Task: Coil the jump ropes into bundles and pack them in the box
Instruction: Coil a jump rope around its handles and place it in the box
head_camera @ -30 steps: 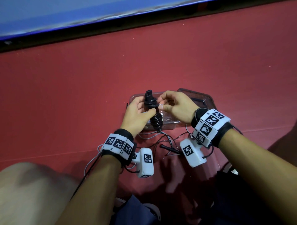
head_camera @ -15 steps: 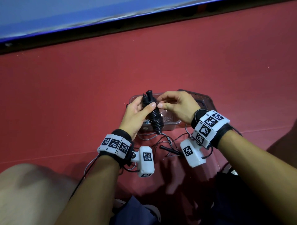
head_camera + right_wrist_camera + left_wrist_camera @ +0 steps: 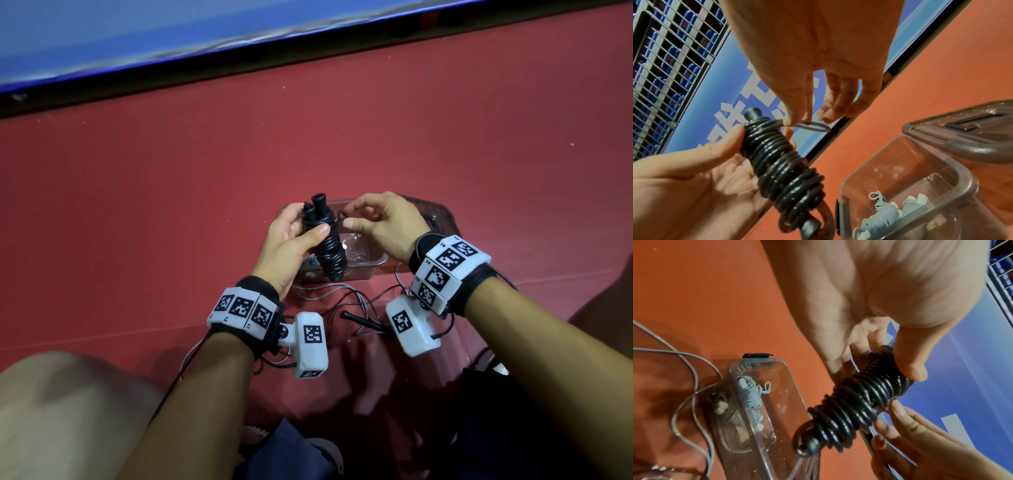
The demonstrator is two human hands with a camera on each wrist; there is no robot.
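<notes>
**Black rope bundle gripped above the box**

Left hand (image 3: pixel 289 240) has a firm grip on the black jump rope bundle (image 3: pixel 327 243), thumb pressed across the front of the coils and the other fingers curled round the back. It's held tilted just above the near wall of the clear box (image 3: pixel 371 265), with both handle tips poking out of the top of the bundle.

Right hand (image 3: pixel 383 226) sits just beside the bundle's top end. From the right wrist view, its thumb and fingertips pinch a small loop of rope (image 3: pixel 813 126) that sticks out sideways from the upper coils; the other fingers are loosely curled and holding nothing.

The box sits on the red floor (image 3: pixel 137 205) with its dark lid (image 3: pixel 970 129) swung open on the far side. Inside the box lies a grey rope bundle (image 3: pixel 752 395), already wound up. On the floor, on the near side of the box, there's a loose tangle of grey and black rope (image 3: pixel 346 301), between the two wrists.
</notes>
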